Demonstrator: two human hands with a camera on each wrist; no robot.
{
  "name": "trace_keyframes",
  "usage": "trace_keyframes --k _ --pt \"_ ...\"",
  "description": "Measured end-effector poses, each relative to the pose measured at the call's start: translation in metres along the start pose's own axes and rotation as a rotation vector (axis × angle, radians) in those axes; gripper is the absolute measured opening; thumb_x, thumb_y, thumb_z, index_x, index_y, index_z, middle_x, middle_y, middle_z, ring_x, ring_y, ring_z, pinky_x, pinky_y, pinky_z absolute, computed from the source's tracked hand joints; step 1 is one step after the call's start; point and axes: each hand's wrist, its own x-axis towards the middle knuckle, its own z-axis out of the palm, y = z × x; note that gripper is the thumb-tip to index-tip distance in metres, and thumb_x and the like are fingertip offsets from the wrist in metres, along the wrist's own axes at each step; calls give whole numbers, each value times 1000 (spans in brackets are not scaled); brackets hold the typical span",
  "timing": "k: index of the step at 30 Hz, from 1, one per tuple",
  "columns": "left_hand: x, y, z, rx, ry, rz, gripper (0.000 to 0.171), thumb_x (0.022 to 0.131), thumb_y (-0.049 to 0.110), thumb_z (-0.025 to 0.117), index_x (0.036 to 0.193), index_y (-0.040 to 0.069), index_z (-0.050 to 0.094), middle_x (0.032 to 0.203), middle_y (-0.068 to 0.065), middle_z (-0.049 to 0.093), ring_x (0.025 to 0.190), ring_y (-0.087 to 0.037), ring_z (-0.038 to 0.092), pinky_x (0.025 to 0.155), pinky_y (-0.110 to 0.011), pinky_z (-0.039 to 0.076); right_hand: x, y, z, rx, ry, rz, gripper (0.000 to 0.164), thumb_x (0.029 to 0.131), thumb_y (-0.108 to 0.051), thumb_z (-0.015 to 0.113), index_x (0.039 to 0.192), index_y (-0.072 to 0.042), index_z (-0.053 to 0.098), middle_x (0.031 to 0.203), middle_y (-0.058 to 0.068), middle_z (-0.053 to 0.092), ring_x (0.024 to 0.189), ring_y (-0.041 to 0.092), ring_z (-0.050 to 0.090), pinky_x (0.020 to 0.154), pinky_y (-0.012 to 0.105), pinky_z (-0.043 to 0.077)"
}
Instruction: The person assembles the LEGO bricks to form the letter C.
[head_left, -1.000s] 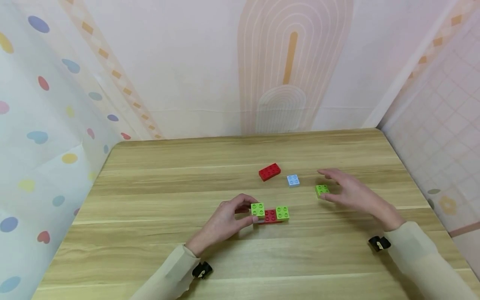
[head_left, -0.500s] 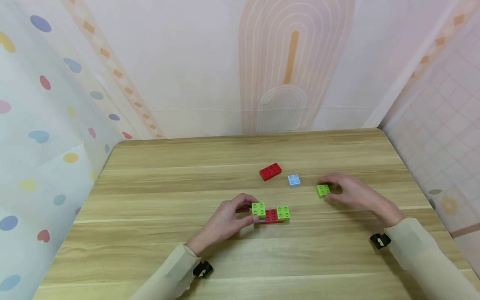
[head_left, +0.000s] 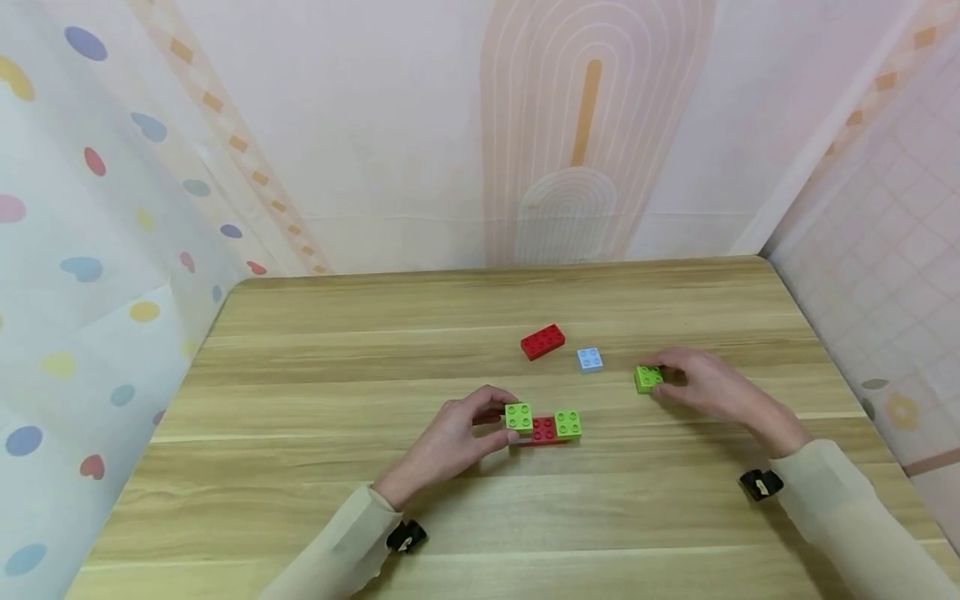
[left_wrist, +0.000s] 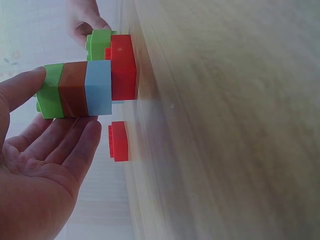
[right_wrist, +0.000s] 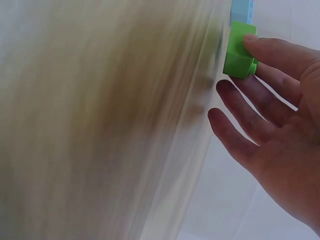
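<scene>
My left hand (head_left: pixel 465 429) grips the left end of a block build between thumb and fingers. In the left wrist view that end is a column of a green block (left_wrist: pixel 51 90), a brown block (left_wrist: pixel 73 90) and a light blue block (left_wrist: pixel 98 87), standing on a red brick (left_wrist: pixel 123 65). Another green block (head_left: pixel 567 423) sits on the right end of the red brick. To the right, my right hand (head_left: pixel 705 383) pinches a loose green block (right_wrist: pixel 240 52), thumb on one side; its lower fingers are spread. I cannot tell whether this block touches the table.
Behind the build lies a separate red brick (head_left: pixel 543 342), with a light blue block (head_left: pixel 590 359) to its right. The wooden table (head_left: pixel 337 358) ends at a patterned cloth backdrop (head_left: pixel 390 150) at the back and sides.
My right hand's spread fingers have come together on the loose green block. The left hand has stayed on the build. The head view has shifted slightly.
</scene>
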Motion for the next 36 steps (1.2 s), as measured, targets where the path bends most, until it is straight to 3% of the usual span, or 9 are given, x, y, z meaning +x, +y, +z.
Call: trace_keyframes --k 8,36 --pt "-1 0 0 19 1 6 38 96 16 76 132 12 63 129 -5 70 121 -26 66 105 -41 53 -5 -8 1 11 42 5 39 97 -11 72 134 0 65 132 23 66 113 42 66 94 59 55" --pt "-3 -1 -1 11 -1 9 38 96 16 76 132 12 63 129 -4 70 122 -25 66 105 -40 53 0 -48 1 94 200 -50 39 99 -16 72 135 -2 65 124 13 69 107 33 69 92 55 58"
